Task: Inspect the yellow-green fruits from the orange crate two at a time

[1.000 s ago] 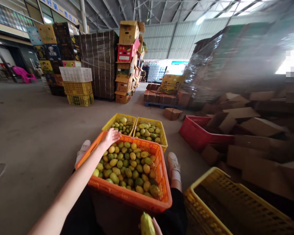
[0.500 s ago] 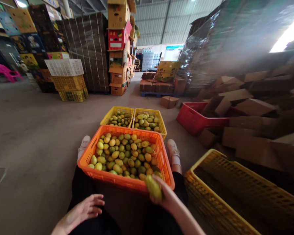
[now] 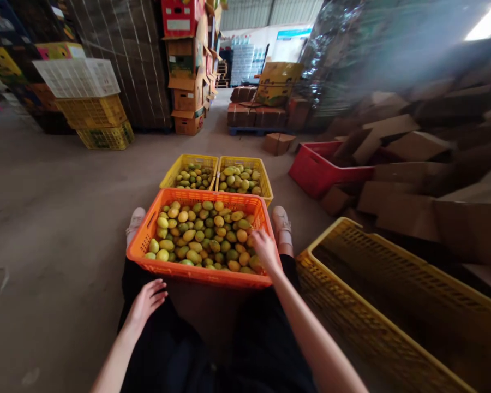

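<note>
An orange plastic crate [image 3: 200, 275] stands between my legs, filled with small green and yellow mangoes [image 3: 204, 234]. Over the crate's right end, my right hand [image 3: 265, 251] reaches down among the fruit with bent fingers. The fingertips are blurred and partly hidden, so a mango in them cannot be made out. My left hand [image 3: 147, 302] hovers empty above my left thigh, just in front of the crate's near left corner, its fingers apart.
Beyond the orange crate sit two yellow crates [image 3: 265, 185] of mangoes. A large yellow crate [image 3: 352, 289] stands at my right, near a red crate [image 3: 317, 172] and heaped cardboard [image 3: 409, 213]. Stacked boxes [image 3: 186, 98] and stacked crates [image 3: 92, 112] rise farther back.
My right hand has moved forward from the crate's near edge to over the fruit inside; the mango it held is no longer distinguishable in it. The view has tilted downward.
</note>
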Demonstrator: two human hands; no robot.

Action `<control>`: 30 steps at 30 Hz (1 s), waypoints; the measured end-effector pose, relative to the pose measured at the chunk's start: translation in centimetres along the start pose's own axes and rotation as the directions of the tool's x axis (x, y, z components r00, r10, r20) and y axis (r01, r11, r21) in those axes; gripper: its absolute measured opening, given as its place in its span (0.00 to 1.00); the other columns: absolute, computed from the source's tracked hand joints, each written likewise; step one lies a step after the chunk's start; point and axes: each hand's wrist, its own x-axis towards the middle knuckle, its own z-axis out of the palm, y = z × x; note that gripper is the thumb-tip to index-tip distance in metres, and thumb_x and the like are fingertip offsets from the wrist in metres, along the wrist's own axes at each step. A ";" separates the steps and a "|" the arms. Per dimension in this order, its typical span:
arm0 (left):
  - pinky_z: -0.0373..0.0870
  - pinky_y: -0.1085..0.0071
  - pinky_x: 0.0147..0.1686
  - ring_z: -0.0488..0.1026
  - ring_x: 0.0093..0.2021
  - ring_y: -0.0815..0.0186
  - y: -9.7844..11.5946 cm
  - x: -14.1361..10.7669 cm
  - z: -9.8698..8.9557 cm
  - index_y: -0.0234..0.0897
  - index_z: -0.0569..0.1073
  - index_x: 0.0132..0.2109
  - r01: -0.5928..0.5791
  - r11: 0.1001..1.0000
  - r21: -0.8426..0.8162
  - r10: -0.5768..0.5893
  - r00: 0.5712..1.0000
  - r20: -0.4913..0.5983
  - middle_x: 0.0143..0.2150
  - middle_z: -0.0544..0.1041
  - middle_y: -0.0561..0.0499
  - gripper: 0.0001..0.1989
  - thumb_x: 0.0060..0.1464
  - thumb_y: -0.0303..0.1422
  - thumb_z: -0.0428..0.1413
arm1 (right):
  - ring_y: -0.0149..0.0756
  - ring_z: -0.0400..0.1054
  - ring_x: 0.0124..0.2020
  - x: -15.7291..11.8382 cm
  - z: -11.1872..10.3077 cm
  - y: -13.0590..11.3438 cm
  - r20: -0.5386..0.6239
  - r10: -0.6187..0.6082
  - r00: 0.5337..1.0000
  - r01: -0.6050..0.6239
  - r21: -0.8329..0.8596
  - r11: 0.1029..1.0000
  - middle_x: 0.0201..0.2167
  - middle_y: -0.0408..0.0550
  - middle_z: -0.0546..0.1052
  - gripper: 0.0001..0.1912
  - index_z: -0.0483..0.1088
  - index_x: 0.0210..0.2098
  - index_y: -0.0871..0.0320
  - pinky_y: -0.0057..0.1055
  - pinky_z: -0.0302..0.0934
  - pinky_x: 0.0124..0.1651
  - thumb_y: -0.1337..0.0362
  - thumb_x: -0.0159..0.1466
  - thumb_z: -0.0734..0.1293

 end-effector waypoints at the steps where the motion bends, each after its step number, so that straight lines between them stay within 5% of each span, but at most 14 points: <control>1: 0.68 0.69 0.40 0.75 0.34 0.68 0.6 0.6 0.5 0.36 0.71 0.42 -0.059 0.998 -0.002 0.059 0.991 -0.119 0.44 0.76 0.46 0.11 0.55 0.33 0.47 | 0.40 0.69 0.36 -1.8 1.1 1.7 0.009 0.041 0.999 -0.040 -0.104 0.994 0.31 0.50 0.75 0.08 0.67 0.28 0.59 0.33 0.63 0.40 0.61 0.58 0.61; 3: 0.68 0.73 0.36 0.74 0.32 0.70 2.1 1.6 1.8 0.37 0.70 0.39 -0.166 0.985 0.045 0.172 0.959 -0.224 0.40 0.76 0.49 0.08 0.53 0.30 0.49 | 0.40 0.69 0.38 -4.3 3.1 4.1 0.029 0.100 0.995 -0.087 -0.285 0.954 0.33 0.50 0.76 0.06 0.68 0.30 0.58 0.32 0.62 0.42 0.63 0.57 0.61; 7: 0.70 0.73 0.35 0.75 0.32 0.68 4.5 2.8 4.4 0.36 0.71 0.37 -0.287 0.945 0.155 0.298 0.953 -0.053 0.36 0.76 0.50 0.07 0.49 0.31 0.53 | 0.42 0.68 0.46 -4.9 5.1 5.9 0.006 0.170 0.985 -0.137 -0.558 0.819 0.42 0.57 0.75 0.11 0.68 0.40 0.62 0.33 0.59 0.46 0.65 0.62 0.57; 9: 0.69 0.72 0.35 0.75 0.34 0.65 4.8 3.6 5.5 0.35 0.71 0.37 -0.322 0.885 0.335 0.321 0.945 0.063 0.37 0.77 0.48 0.09 0.49 0.35 0.54 | 0.43 0.68 0.46 -4.5 5.3 5.9 0.026 0.198 0.980 -0.135 -0.646 0.751 0.42 0.59 0.75 0.13 0.67 0.42 0.63 0.34 0.59 0.45 0.64 0.62 0.57; 13: 0.68 0.67 0.38 0.75 0.36 0.61 4.3 6.6 7.8 0.37 0.71 0.34 -0.367 0.506 0.781 0.275 0.926 0.258 0.36 0.77 0.46 0.10 0.51 0.38 0.50 | 0.46 0.69 0.44 -4.2 5.3 5.8 0.083 0.225 0.971 -0.091 -0.740 0.666 0.39 0.61 0.76 0.13 0.69 0.39 0.64 0.36 0.60 0.42 0.64 0.62 0.57; 17: 0.65 0.66 0.45 0.73 0.42 0.57 3.8 10.8 11.3 0.39 0.71 0.28 -0.367 0.315 0.875 0.159 0.929 0.333 0.34 0.77 0.47 0.04 0.45 0.33 0.57 | 0.46 0.70 0.43 -4.3 5.1 5.6 0.091 0.239 0.967 -0.081 -0.778 0.624 0.38 0.60 0.76 0.15 0.69 0.40 0.64 0.35 0.61 0.40 0.64 0.63 0.55; 20: 0.63 0.62 0.49 0.71 0.47 0.51 2.9 13.7 14.8 0.35 0.73 0.36 -0.377 0.209 0.902 0.078 0.926 0.369 0.42 0.75 0.40 0.12 0.40 0.30 0.61 | 0.45 0.71 0.43 -4.3 5.1 5.6 0.089 0.246 0.965 -0.082 -0.790 0.608 0.38 0.59 0.76 0.15 0.70 0.40 0.64 0.34 0.61 0.39 0.64 0.63 0.55; 24: 0.57 0.60 0.55 0.64 0.57 0.47 0.3 16.5 19.4 0.32 0.69 0.52 -0.417 0.155 0.896 0.045 0.909 0.415 0.59 0.64 0.34 0.26 0.43 0.27 0.59 | 0.44 0.72 0.41 -4.2 5.2 5.7 0.080 0.261 0.962 -0.092 -0.803 0.589 0.36 0.58 0.77 0.14 0.70 0.39 0.63 0.33 0.62 0.38 0.64 0.63 0.56; 30: 0.52 0.53 0.58 0.54 0.62 0.41 -3.4 18.3 22.2 0.34 0.69 0.51 -0.402 0.255 0.879 0.063 0.914 0.400 0.64 0.55 0.33 0.23 0.46 0.29 0.60 | 0.44 0.72 0.40 -4.3 5.2 5.7 0.069 0.275 0.959 -0.109 -0.807 0.580 0.35 0.58 0.77 0.14 0.71 0.37 0.63 0.32 0.62 0.36 0.64 0.63 0.55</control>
